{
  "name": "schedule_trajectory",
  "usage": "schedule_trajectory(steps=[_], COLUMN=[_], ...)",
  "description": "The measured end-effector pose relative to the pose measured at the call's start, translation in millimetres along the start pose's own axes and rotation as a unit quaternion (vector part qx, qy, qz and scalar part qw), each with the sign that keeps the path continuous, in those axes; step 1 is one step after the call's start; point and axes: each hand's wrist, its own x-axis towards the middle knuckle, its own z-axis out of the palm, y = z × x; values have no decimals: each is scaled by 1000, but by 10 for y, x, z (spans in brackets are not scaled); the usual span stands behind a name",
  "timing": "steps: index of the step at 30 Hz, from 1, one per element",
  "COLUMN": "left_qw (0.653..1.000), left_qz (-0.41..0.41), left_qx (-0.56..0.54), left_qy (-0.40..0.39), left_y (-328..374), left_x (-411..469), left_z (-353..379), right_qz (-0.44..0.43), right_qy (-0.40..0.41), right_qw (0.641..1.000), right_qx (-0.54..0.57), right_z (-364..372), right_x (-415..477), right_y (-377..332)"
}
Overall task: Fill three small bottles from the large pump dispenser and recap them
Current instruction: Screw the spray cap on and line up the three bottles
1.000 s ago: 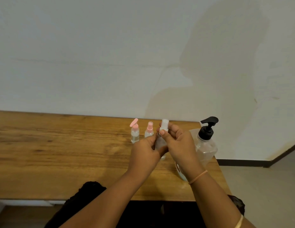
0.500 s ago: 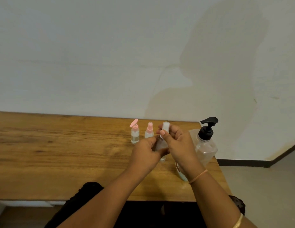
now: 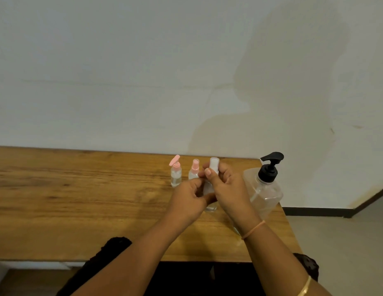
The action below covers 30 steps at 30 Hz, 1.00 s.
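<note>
On your wooden table (image 3: 79,199), a pink flip-top bottle (image 3: 176,175) and a pink spray bottle (image 3: 194,170) stand side by side. Just right, your left hand (image 3: 189,201) grips the clear 3rd bottle (image 3: 209,188) while your right hand (image 3: 228,189) pinches its white cap (image 3: 214,165). The pump dispenser (image 3: 266,189) stands just right of that hand.

I can read nothing here. The small clear bottle (image 3: 208,188) I hold near the frame's middle and its white cap (image 3: 214,164) show no legible print. Neither do the pink flip-top bottle (image 3: 176,175) and pink spray bottle (image 3: 193,173) to its left, or the large pump dispenser (image 3: 266,195) to its right.
</note>
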Motion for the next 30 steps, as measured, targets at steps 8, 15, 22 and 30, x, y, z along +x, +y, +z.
schedule_trajectory(steps=[8,15,22,30], left_qw=[981,996,982,991], left_qz=[-73,-55,-98,-72], left_qx=[-136,-70,-133,-109], left_qy=[-114,-3,-90,-5], left_y=[-44,-106,-207,-332], left_x=[5,-32,-110,-103], left_z=[-296,-299,-673,-740], right_qz=[67,11,83,16], right_qy=[-169,-33,-194,-108], right_qw=[972,999,968,994], right_qx=[147,-13,139,30], right_z=[-162,275,223,639], right_x=[60,55,105,37], right_y=[-14,5,26,35])
